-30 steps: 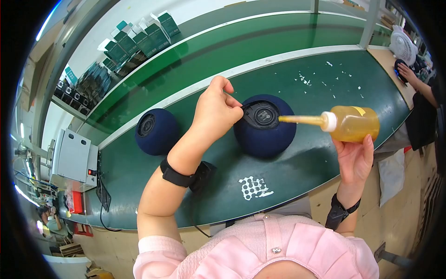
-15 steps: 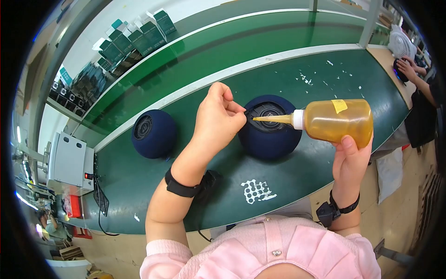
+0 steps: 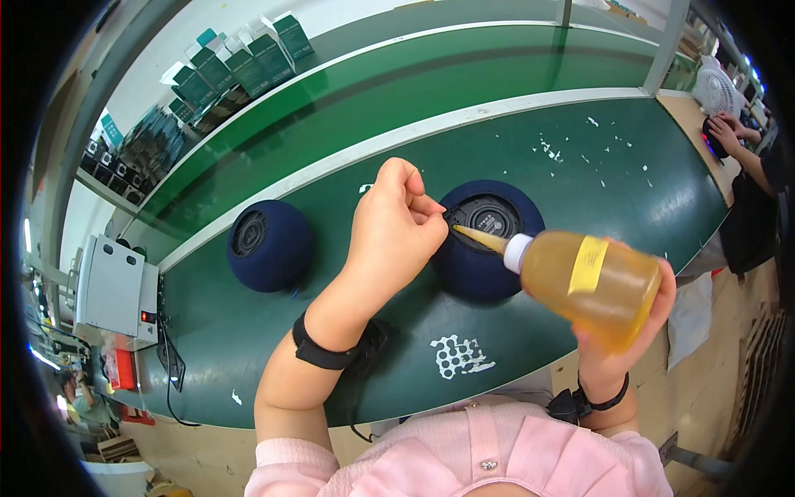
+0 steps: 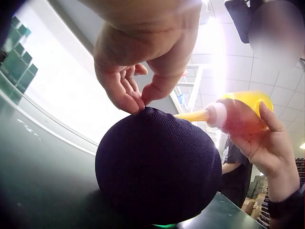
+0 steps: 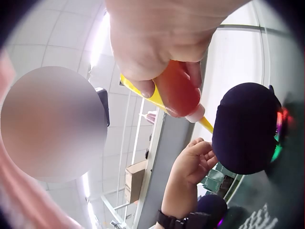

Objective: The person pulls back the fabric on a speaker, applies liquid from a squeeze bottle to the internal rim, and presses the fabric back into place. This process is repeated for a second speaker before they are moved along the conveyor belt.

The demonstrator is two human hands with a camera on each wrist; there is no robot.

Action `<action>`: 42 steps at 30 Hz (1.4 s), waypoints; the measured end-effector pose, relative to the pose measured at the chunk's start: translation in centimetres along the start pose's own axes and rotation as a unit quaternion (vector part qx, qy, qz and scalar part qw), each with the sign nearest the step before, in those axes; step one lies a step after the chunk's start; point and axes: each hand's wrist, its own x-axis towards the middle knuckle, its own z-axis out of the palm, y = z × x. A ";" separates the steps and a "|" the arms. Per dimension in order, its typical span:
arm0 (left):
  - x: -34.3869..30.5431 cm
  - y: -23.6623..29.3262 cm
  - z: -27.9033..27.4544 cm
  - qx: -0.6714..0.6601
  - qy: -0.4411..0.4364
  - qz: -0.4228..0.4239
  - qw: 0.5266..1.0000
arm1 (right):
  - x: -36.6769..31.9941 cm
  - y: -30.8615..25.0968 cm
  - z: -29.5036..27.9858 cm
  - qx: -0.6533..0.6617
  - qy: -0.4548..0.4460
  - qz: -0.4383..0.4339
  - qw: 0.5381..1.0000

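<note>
A dark blue fabric-covered round speaker (image 3: 489,277) sits on the green bench, its recessed black base facing up. My left hand (image 3: 393,228) pinches the fabric at the left rim of that recess; the left wrist view shows the cloth pulled into a small peak (image 4: 150,110) between thumb and fingertips. A clear squeeze bottle (image 3: 571,286) of amber liquid, with a yellow label and a white collar, lies tilted in my right hand (image 3: 611,364), fingers wrapped around it. Its long yellowish nozzle (image 3: 480,238) points into the recess, tip close beside the pinched edge.
A second blue speaker (image 3: 269,248) stands to the left, near a grey machine (image 3: 116,286) with a red-lit switch. White perforated scrap (image 3: 460,358) lies in front; white bits dot the far right. Green boxes (image 3: 240,70) line the back shelf. Another person's hands (image 3: 729,132) work at right.
The nozzle tip has moved left across the recess to the rim by my left hand, and the bottle has tipped, its body now lower and nearer me. My left hand keeps its pinch.
</note>
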 end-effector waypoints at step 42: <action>0.1 1.3 0.0 0.071 -0.030 -0.005 0.997 | 0.4 0.8 0.0 0.050 0.101 0.083 0.990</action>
